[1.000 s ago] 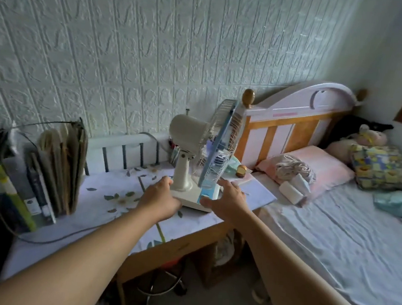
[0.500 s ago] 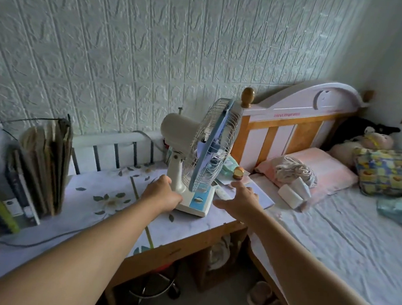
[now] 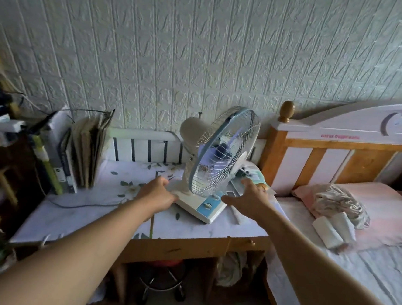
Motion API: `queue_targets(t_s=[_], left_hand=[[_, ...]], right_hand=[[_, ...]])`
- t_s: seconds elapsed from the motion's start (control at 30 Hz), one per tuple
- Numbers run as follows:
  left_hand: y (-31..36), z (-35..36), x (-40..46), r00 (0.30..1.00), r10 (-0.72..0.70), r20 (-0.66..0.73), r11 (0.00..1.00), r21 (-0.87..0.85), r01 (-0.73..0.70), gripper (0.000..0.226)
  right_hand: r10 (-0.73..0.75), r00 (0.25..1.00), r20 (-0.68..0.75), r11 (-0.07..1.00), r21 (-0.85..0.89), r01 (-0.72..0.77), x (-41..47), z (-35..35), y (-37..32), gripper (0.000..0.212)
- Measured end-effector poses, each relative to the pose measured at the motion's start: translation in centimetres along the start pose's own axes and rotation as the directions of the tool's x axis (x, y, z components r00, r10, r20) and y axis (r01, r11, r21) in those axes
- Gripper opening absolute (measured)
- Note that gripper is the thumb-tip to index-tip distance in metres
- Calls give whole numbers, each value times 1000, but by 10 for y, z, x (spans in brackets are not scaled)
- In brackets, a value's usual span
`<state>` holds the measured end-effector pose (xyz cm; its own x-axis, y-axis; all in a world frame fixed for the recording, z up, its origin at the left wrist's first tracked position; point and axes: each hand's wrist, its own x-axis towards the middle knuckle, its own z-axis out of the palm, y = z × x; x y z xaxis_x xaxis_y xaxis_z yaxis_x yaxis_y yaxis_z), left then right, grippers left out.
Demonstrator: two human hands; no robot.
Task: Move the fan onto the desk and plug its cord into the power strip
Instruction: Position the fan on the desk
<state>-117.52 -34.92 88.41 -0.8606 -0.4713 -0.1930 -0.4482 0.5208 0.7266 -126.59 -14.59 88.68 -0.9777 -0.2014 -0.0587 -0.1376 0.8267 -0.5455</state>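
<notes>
Head view — table fan (image 3: pixel 214 163) upright on surface (image 3: pixel 88 205), left hand (image 3: pixel 158 193) gripping its base, right hand (image 3: pixel 248 199) open beside — settle base flat before releasing.

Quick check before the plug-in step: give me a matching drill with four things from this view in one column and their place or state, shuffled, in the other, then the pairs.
Things:
1. fan
2. left hand
3. right hand
4. stool

Places or states:
A. under the desk
B. open, off the fan's base, on its bed side
C. standing upright on the desk
D. on the rear edge of the fan's base

Pairs: 1-C, 2-D, 3-B, 4-A
</notes>
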Motion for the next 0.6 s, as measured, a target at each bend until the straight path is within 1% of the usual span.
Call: queue_targets(t_s=[0.1,0.27,0.37,0.43,0.53,0.6], left_hand=[[6,13,-17,999,-24,-40,1000,-1,24,57],[11,23,-35,995,-65,-69,998,20,66,62],[14,23,-38,995,-66,-72,998,18,68,62],[14,22,-39,996,-60,-68,998,22,62,61],[11,22,-37,997,-53,-56,998,29,54,60],[3,24,-33,998,-57,-24,998,22,57,60]], right_hand=[[-42,999,-22,999,18,42,-2,-7,13,75],[-30,999,44,998,51,28,-5,-12,23,83],[-45,998,36,999,17,45,-6,-13,23,85],[-52,998,28,998,27,51,-8,-13,22,85],[-43,998,48,999,17,42,-11,-5,22,86],[-40,997,70,999,-4,41,-12,5,21,84]])
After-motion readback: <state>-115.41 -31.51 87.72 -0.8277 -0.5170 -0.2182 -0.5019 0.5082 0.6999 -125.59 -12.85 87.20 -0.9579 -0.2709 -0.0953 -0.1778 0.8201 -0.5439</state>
